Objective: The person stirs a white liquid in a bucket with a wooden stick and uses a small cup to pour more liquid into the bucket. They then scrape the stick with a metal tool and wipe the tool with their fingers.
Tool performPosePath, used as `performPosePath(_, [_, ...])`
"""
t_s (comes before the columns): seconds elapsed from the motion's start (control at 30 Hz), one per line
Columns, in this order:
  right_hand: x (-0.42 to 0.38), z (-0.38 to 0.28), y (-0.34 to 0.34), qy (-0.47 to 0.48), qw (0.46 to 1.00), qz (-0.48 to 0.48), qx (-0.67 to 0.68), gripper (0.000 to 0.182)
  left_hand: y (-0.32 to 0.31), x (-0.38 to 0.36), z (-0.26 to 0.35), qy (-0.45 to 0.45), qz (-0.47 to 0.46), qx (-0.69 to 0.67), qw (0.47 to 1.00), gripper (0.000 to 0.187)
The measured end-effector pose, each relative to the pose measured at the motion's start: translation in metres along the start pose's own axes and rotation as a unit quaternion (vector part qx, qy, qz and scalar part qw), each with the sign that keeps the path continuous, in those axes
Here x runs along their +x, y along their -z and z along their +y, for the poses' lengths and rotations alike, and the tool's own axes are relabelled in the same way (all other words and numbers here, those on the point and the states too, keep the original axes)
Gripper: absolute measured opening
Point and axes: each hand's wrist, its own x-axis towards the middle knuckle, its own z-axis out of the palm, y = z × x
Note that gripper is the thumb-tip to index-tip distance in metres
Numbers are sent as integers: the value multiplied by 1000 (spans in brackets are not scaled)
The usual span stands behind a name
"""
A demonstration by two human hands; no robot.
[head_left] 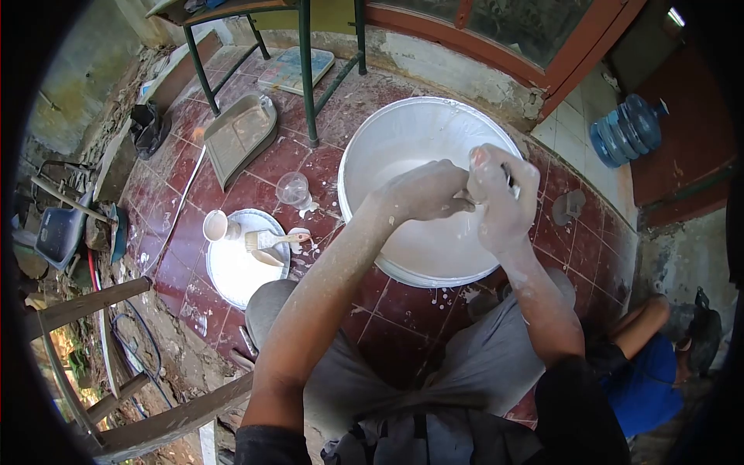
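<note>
Both hands are over a large white tub point(356, 128) that holds pale, creamy liquid. My left hand point(428, 191) is coated in whitish residue, its fingers curled in toward the other hand; whatever lies within them is hidden. Beside it, at the tub's right side, my right hand point(504, 194) is raised with its fingers bent closed, and a small dark spot shows between them that I cannot make out. To the left, a brush point(267, 241) and a small cup point(216, 225) rest on a round white lid point(232, 283).
A clear plastic cup point(293, 189) stands on the red tiles, near a dirty paint tray point(239, 132). A green-legged table point(306, 70) is behind. At right are a blue water bottle point(626, 132) and another person point(639, 380). Wooden rails point(178, 415) are lower left.
</note>
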Motion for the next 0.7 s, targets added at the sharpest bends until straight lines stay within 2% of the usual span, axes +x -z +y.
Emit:
performPosePath(0.03, [-7,10,-1,141,988,-14,-64,29,13,-4,1,29,-25,6,999,17])
performPosePath(0.07, [-12,15,-1,278,952,-29,-126,29,23,-9,0,58,-51,11,997,16])
performPosePath(0.1, [-11,16,2,276,952,-32,-128,29,22,-11,-8,84,-75,18,993,15])
performPosePath(0.13, [-6,17,7,193,978,-80,-4,27,24,-15,-9,83,-74,16,994,15])
performPosePath(0.17, [-2,14,9,103,980,-124,120,24,24,-21,-7,99,-93,53,989,17])
performPosePath(0.2, [0,8,7,11,956,-163,242,23,23,-25,-4,114,-114,89,983,20])
performPosePath(0.23, [-7,-1,1,-106,958,-34,263,31,20,-28,1,113,-117,89,983,20])
performPosePath(0.27, [-5,-4,4,-103,959,-32,263,31,21,-27,13,136,-173,81,972,20])
performPosePath(0.3, [-3,-6,10,-136,954,-86,253,30,20,-26,20,159,-228,75,958,20])
performPosePath(0.33, [-2,-7,13,-171,945,-140,243,29,16,-25,23,156,-230,77,958,20])
performPosePath(0.4, [-1,-10,12,-144,954,-143,221,25,4,-26,25,118,-178,14,977,19])
performPosePath(0.43, [-5,-9,11,-120,961,-147,199,24,-5,-26,15,57,-131,-4,990,18])
performPosePath(0.47, [-10,-5,4,-127,960,-147,200,24,-8,-25,11,61,-133,-9,989,18])
performPosePath(0.5, [-14,0,-7,33,994,-78,69,25,-6,-22,6,40,-82,3,996,17])
performPosePath(0.53, [-15,5,-14,195,979,-5,-66,25,-3,-19,0,16,-30,18,999,17])
performPosePath(0.57, [-9,13,-3,207,974,-77,-46,25,14,-16,8,63,-48,28,997,17])
performPosePath(0.6, [-10,17,0,205,974,-82,-45,25,19,-17,8,67,-44,26,996,17])
performPosePath(0.67, [-13,22,1,203,973,-94,48,12,22,-20,5,86,-8,104,991,18])
performPosePath(0.7, [-8,19,1,75,970,-98,208,16,21,-23,2,79,-14,99,992,19])
